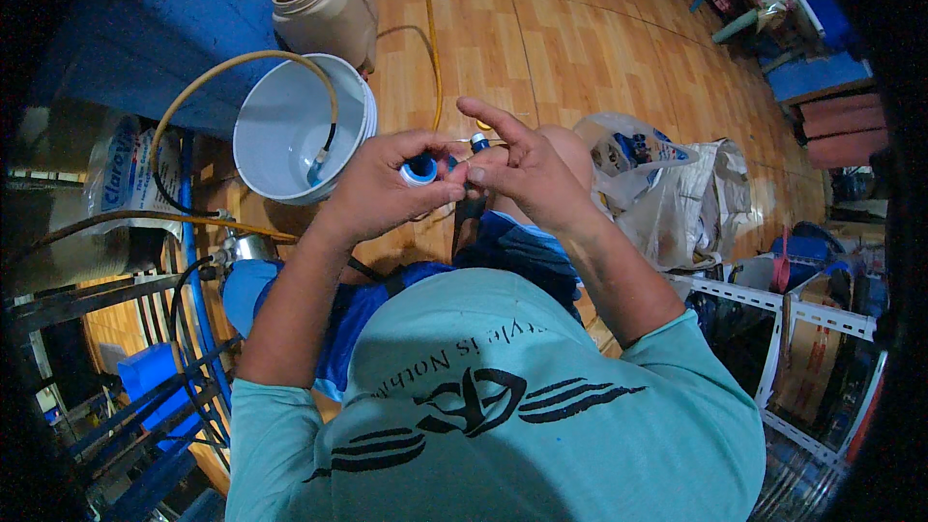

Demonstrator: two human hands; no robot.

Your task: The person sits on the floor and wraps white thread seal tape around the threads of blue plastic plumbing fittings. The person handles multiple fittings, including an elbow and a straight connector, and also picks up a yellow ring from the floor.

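Observation:
In front of my body, my two hands are close together above my knees. My left hand (372, 188) is curled round a round blue piece with a white rim (419, 170); it looks like a cap or ring. Close beside it, my right hand (536, 174) pinches a small piece with its thumb and bent fingers, while the index finger stretches outward. A small blue piece with a white top (479, 142) shows at those fingers. Fingers partly cover both pieces, so their exact kind is unclear.
A white bucket (273, 130) stands left of my hands, a hose (193, 82) end hanging inside. Behind it is a beige jug (338, 24) with a yellow hose (429, 29). Plastic bags (667, 217) lie at right, near a white metal rack (822, 315).

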